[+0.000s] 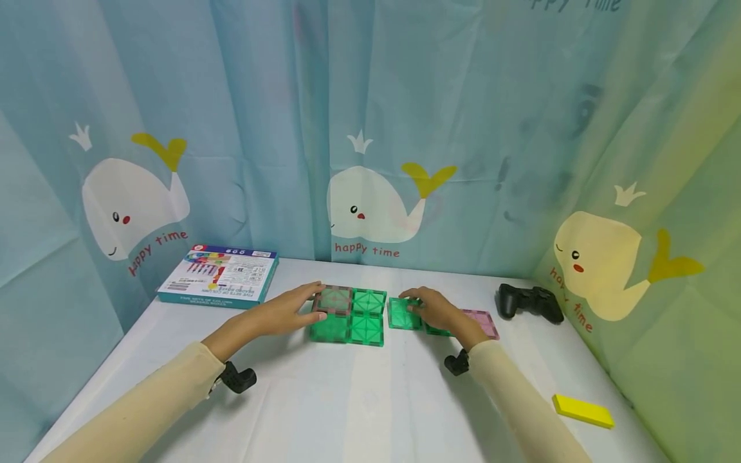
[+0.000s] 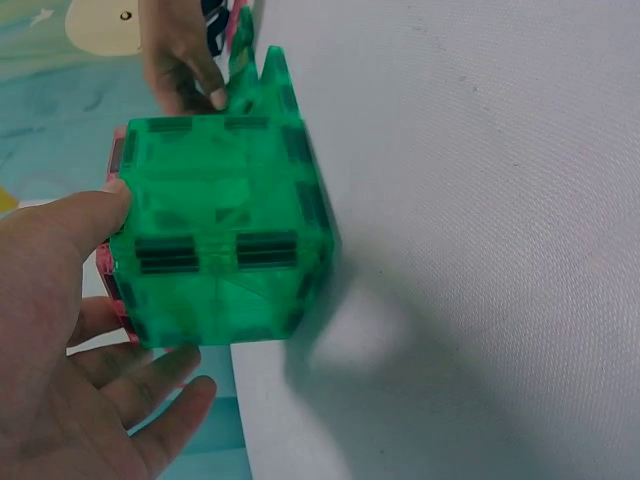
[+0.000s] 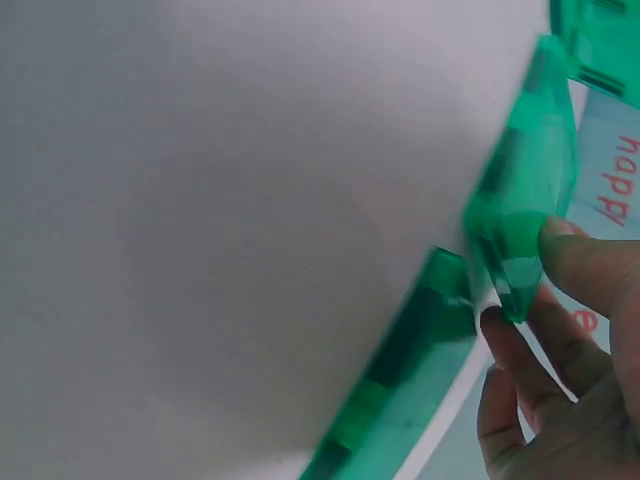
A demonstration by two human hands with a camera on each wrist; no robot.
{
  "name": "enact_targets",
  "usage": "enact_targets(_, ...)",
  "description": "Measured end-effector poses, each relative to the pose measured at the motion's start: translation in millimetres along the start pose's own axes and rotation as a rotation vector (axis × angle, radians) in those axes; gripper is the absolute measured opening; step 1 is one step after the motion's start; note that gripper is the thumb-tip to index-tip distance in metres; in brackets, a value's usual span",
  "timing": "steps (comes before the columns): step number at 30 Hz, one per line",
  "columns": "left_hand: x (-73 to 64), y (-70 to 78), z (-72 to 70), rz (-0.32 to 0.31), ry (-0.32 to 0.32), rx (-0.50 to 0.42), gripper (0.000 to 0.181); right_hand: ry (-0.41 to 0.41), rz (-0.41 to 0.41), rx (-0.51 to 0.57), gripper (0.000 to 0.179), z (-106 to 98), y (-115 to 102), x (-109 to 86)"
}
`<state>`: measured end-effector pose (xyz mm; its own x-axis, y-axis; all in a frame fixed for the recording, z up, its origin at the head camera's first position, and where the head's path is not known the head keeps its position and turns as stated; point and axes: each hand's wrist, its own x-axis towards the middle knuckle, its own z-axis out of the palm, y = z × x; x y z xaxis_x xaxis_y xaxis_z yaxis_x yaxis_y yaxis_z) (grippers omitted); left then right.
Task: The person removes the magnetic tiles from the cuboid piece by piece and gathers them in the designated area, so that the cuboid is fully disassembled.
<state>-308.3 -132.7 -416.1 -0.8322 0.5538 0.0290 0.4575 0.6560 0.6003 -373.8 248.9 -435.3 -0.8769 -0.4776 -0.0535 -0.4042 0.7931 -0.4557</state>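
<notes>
A box-like build of green magnetic tiles (image 1: 367, 328) with a pink tile (image 1: 334, 299) stands at mid-table. My left hand (image 1: 286, 312) grips its left end, thumb at the near upper edge and fingers spread around the end and far side. In the left wrist view the build's green face (image 2: 222, 225) fills the middle. To the right, my right hand (image 1: 435, 310) pinches a loose green magnetic tile (image 3: 525, 190) between thumb and fingers, tilted off the table beside the build. Another green tile (image 3: 405, 370) lies close under the right fingers.
A pink tile (image 1: 482, 323) lies beyond the right wrist. Further right sits a black game controller (image 1: 529, 303), and a yellow block (image 1: 583, 411) lies near the right edge. A flat boxed set (image 1: 220, 276) rests at back left, before a whale-print curtain (image 1: 278, 128).
</notes>
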Motion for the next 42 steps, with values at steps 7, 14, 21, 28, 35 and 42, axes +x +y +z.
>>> enact_targets(7,-0.7,-1.3,0.6,-0.018,0.002,0.006,0.078,0.033,0.016,-0.110,0.035,8,-2,-1.5)
enact_targets(14,-1.2,-3.5,0.9,-0.018,-0.002,0.000,0.079,0.058,0.002,-0.167,0.036,11,-4,-1.1)
enact_targets(21,-2.8,-1.5,0.1,-0.020,-0.005,-0.002,0.078,0.082,-0.029,-0.148,0.041,10,-16,-3.6)
enact_targets(28,-2.4,-4.4,1.7,-0.021,-0.017,-0.002,0.078,0.138,-0.119,0.067,0.046,7,-51,-1.5)
enact_targets(35,-1.7,-1.9,0.7,-0.038,-0.016,0.012,0.077,0.200,-0.339,-0.110,0.047,17,-70,2.8)
enact_targets(42,-2.6,2.4,-1.3,-0.037,-0.023,0.004,0.077,0.320,-0.444,-0.272,0.041,27,-60,11.3)
